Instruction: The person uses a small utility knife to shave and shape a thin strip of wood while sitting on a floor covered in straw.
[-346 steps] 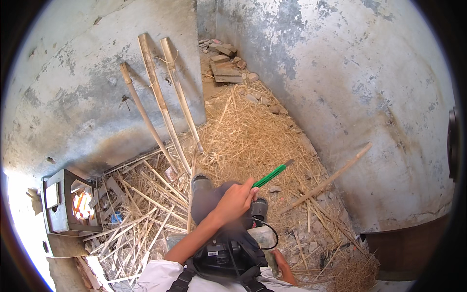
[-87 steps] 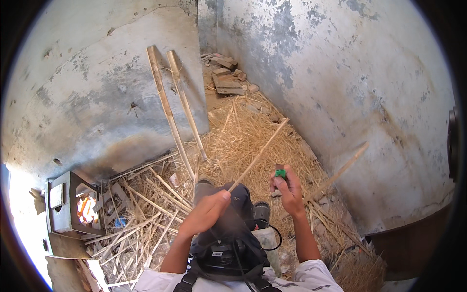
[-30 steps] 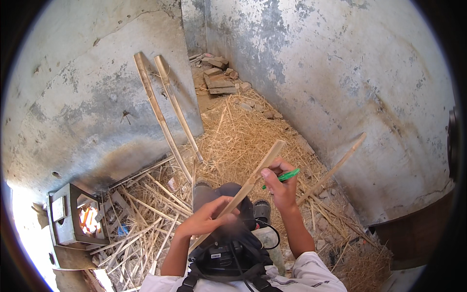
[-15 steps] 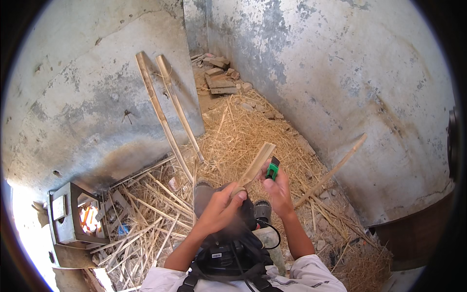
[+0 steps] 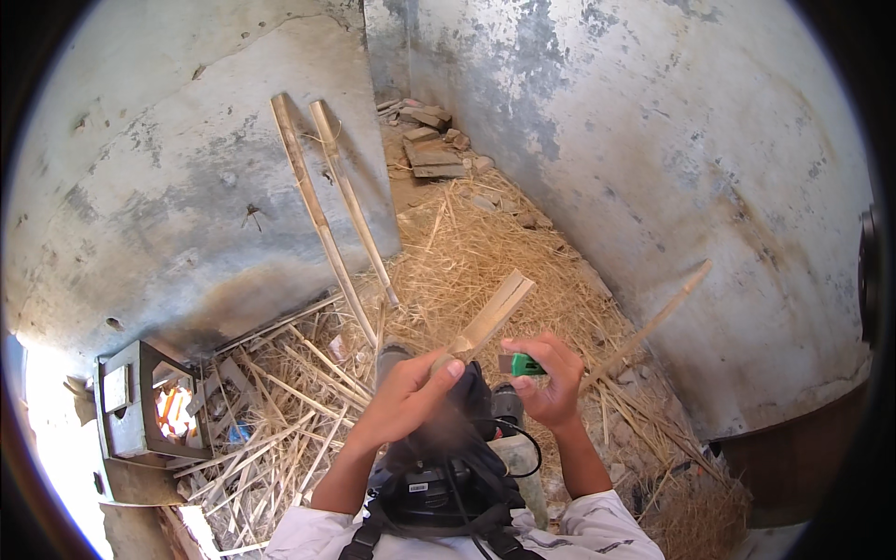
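My left hand (image 5: 411, 397) is closed round the near end of a split bamboo piece (image 5: 497, 311), its thumb on top. The pale piece slants up and away to the right, and a lengthwise line shows toward its far end. To the right of it, my right hand (image 5: 554, 381) grips a green utility knife (image 5: 528, 365). The knife lies roughly level, its short blade pointing left toward my left hand. Blade and bamboo are apart.
Two long bamboo poles (image 5: 318, 207) lean on the left wall, and a bamboo stick (image 5: 653, 322) slants against the right wall. Straw (image 5: 485, 243) and loose strips (image 5: 299, 439) cover the floor. Bricks (image 5: 434, 161) lie in the far corner. A box-like metal frame (image 5: 117, 439) stands at left.
My right hand has drawn down and toward me, away from the bamboo. The knife has turned from nearly upright to level, blade leftward. My left hand keeps its hold.
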Motion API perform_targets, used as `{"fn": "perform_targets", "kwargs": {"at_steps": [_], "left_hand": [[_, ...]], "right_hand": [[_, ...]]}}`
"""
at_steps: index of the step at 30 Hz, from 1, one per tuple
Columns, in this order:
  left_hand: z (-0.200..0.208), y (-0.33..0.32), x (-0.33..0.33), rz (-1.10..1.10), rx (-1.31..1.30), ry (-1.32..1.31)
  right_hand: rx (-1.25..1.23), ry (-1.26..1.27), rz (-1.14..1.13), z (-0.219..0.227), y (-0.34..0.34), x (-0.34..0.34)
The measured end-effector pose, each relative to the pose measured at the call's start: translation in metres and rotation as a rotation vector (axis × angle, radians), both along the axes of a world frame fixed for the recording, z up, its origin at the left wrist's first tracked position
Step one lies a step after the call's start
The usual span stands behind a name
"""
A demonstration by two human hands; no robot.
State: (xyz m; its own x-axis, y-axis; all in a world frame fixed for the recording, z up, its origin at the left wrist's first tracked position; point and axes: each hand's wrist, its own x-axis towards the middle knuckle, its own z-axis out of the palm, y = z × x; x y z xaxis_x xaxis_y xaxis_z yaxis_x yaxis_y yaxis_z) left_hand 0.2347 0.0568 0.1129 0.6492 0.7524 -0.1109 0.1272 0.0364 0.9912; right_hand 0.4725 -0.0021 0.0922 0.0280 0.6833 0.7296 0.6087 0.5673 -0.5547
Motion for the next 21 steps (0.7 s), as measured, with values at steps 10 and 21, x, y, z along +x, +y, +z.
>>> {"fn": "perform_targets", "kwargs": {"at_steps": [10, 21], "left_hand": [[-0.008, -0.006, 0.0, -0.027, 0.147, -0.055], [-0.017, -0.024, 0.0, 0.061, 0.319, 0.207]], "right_hand": [[-0.061, -0.1, 0.003, 0.0, 0.001, -0.01], [-0.033, -0.208, -0.064, 0.001, 0.003, -0.011]]}}
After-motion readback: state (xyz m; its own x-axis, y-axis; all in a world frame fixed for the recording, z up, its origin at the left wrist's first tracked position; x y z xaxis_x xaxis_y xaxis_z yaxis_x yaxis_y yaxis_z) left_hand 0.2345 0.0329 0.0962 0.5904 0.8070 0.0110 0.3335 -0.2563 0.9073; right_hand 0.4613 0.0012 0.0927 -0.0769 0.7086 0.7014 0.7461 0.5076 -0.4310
